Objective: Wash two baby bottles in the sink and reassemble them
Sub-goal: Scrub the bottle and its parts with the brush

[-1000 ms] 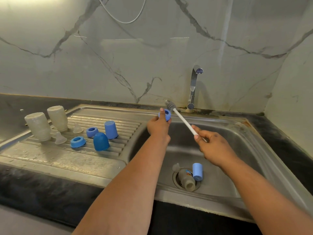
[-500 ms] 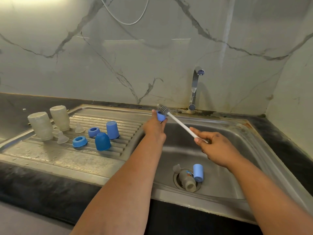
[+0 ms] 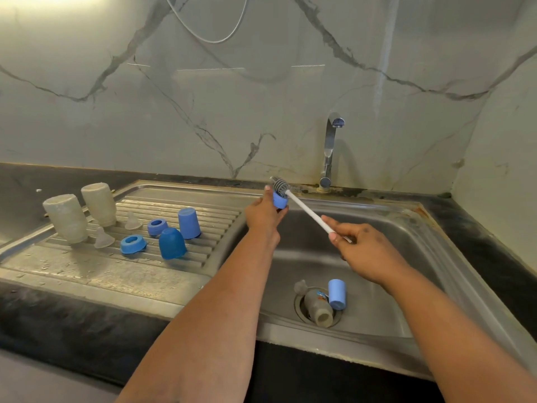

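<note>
My left hand grips a small blue collar ring above the sink's back left corner. My right hand holds the white handle of a bottle brush, and its grey bristle head touches the top of the ring. On the drainboard two cloudy bottles stand upside down beside two clear nipples, two blue rings and two blue caps. In the sink basin a bottle, a nipple and a blue cap lie at the drain.
A chrome tap rises behind the basin, with no water running. A marble wall stands behind and to the right. Dark countertop runs along the front edge and around the sink. A white hose hangs on the wall above.
Both hands have shifted a little left and away from me. The brush head moved from beside the ring's opening onto its top, and the ring has turned in my left hand.
</note>
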Available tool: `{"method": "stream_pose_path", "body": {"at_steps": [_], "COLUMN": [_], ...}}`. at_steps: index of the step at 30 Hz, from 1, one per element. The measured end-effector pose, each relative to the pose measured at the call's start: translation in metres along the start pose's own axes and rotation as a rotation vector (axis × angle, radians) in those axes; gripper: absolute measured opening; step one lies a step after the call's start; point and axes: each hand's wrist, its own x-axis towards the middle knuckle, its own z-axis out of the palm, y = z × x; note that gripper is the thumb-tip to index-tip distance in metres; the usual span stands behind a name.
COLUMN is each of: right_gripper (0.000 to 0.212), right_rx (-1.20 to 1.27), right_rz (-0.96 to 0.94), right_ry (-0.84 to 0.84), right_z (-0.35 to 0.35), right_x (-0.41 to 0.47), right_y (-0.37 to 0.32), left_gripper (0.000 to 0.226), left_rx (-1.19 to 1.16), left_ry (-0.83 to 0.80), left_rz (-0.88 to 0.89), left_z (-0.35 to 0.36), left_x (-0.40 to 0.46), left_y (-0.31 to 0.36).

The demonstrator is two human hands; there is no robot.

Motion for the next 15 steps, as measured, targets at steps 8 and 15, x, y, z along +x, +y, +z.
{"method": "stream_pose_path", "body": {"at_steps": [8,15], "right_gripper": [0.04,0.042], "right_rx": [-0.06,-0.119], "right_rz": [0.07,0.028], "right_ry": [0.115,0.072], "right_z": [-0.017,-0.02], "right_x": [0.005,0.002], "right_y": [0.018,0.019], "left_gripper": [0.045,0.029], "left_rx": [0.415,0.457], "left_ry": [0.045,-0.108], "left_rz": [0.188,0.111], "left_z": [-0.012,-0.016], "left_x": [0.007,0.005], "left_y": [0.0,-0.001]}}
